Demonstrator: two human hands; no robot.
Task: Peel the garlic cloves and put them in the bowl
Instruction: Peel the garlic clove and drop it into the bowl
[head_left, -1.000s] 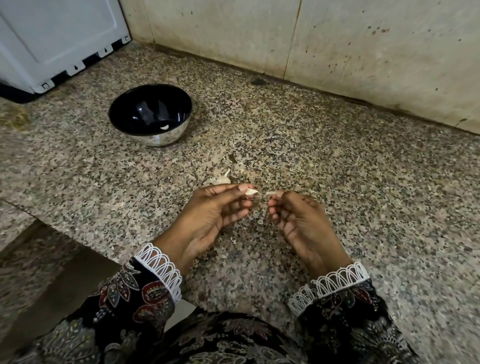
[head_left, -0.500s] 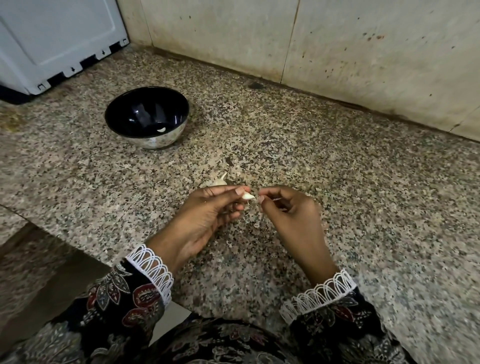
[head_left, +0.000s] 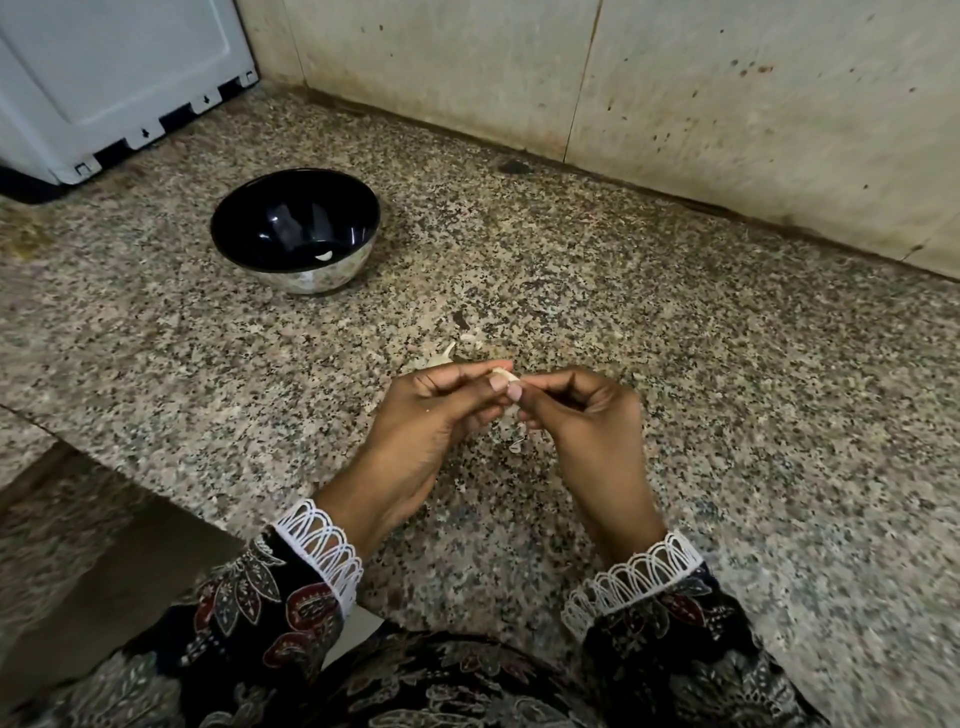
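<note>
Speckled granite counter (head_left: 675, 415) fills most of the view, ending in a step-down edge at lower left. Stained tiled wall (head_left: 675, 104) runs along the far side; a dark spot sits on the counter just before the wall joint. White appliance (head_left: 104, 78) at top left, standing on the counter with dark slots along its base. Patterned dark sleeves with white lace cuffs (head_left: 322, 545) enter from the bottom edge. Bowl (head_left: 296, 231), dark inside with a shiny outer wall, stands upright on the counter to the far left of the hands, well apart from them; one peeled clove (head_left: 324, 256) lies inside it near the front wall. Left hand (head_left: 431, 410) is held above the counter, fingers curled, thumb and forefinger pinching a garlic clove (head_left: 506, 375) at the fingertips. Right hand (head_left: 582, 410) meets it from the other side, fingers curled, thumb and forefinger pinched at the tip of the same clove; whether it grips the clove itself or only a bit of skin, cannot tell. Remaining garlic piece (head_left: 444, 356) lies on the counter just beyond the left hand, partly hidden by it. Pale skin scraps (head_left: 517, 444) lie on the counter beneath and between the hands; a few more flecks sit near the garlic piece.
</note>
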